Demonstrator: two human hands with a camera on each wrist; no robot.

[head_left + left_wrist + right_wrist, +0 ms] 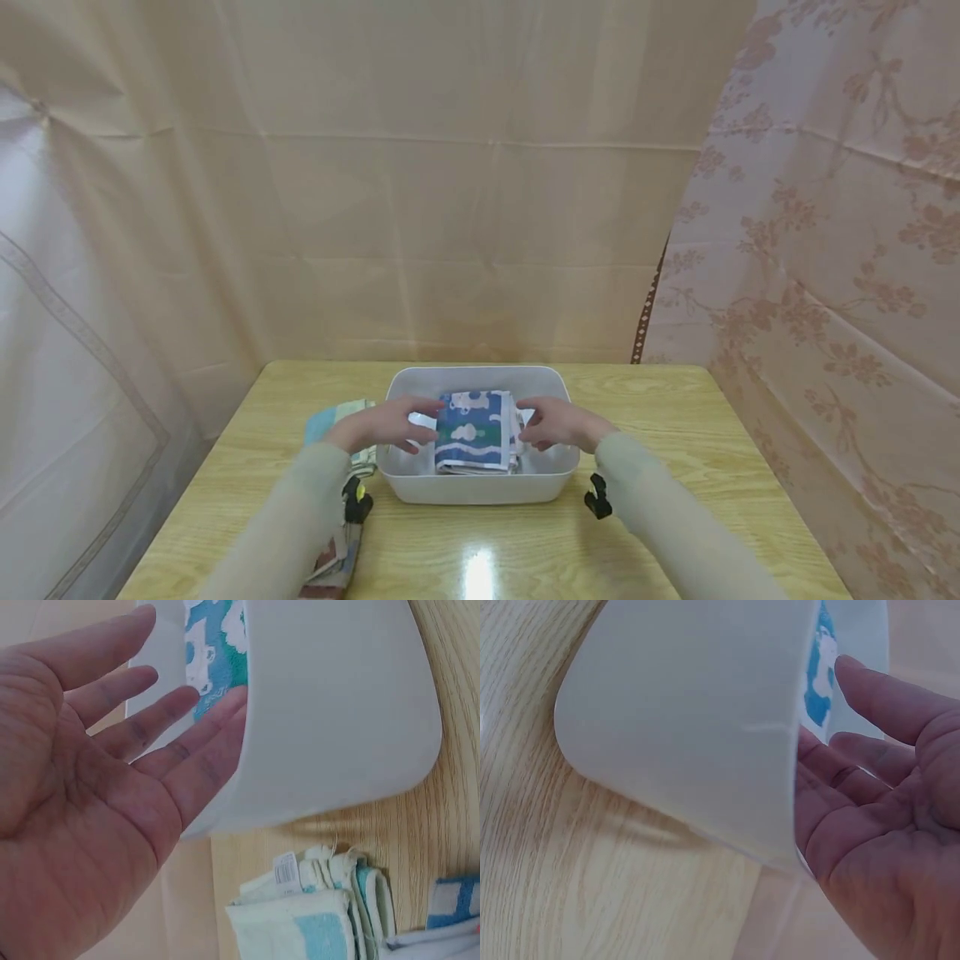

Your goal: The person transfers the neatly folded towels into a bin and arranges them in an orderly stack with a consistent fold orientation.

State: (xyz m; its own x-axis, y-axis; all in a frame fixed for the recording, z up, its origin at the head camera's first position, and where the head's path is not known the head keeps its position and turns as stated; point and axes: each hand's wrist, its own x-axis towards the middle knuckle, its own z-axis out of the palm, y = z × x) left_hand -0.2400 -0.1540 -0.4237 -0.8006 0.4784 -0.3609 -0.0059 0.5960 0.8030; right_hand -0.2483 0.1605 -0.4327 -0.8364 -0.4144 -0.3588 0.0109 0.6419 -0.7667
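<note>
A folded blue, green and white towel with animal shapes lies inside a white plastic bin. My left hand reaches over the bin's left rim, its fingers spread and loosely bent beside the towel's left edge. On the opposite side my right hand dips in over the right rim, fingers near the towel's right edge. The left wrist view shows the left palm with nothing in it. In the right wrist view the lower fingers of the right hand are partly behind the bin wall.
Left of the bin sits a folded pale green and light-blue towel, partly behind the left arm. More folded cloths lie nearer the front, partly covered by the sleeve. The wooden table is bordered by hanging curtains.
</note>
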